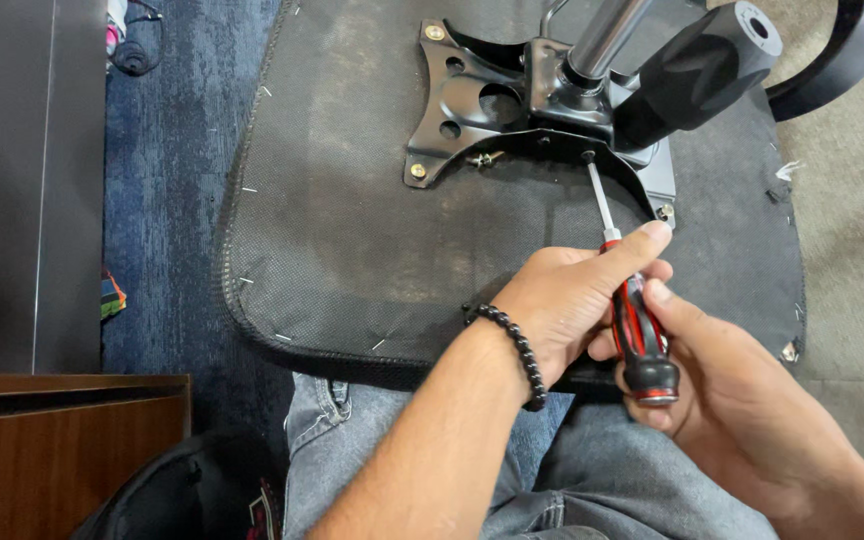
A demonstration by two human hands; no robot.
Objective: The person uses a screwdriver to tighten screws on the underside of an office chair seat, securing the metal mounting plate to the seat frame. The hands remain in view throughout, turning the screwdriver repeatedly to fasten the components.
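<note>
Across the person's lap, an upturned seat base point(352, 240) was laid, its black mounting plate point(472, 105) partly hidden by the chrome column point(607, 35). A red-and-black screwdriver point(637, 330) was gripped by the closed left hand point(562, 305) and right hand point(727, 390), tip set at the plate's edge.

The seat underside point(372, 250) is matt, coarse woven cloth. At twelve o'clock, a painted black metal plate point(472, 100) and glossy chrome column point(602, 35). The screwdriver point(637, 330) handle looks like glossy plastic, shaft bare metal.

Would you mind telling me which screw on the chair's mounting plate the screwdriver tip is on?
The dark screw at the plate's near edge, beside the chrome column. The screwdriver, held in both hands, meets it; the brass-coloured corner screws sit untouched.
</note>
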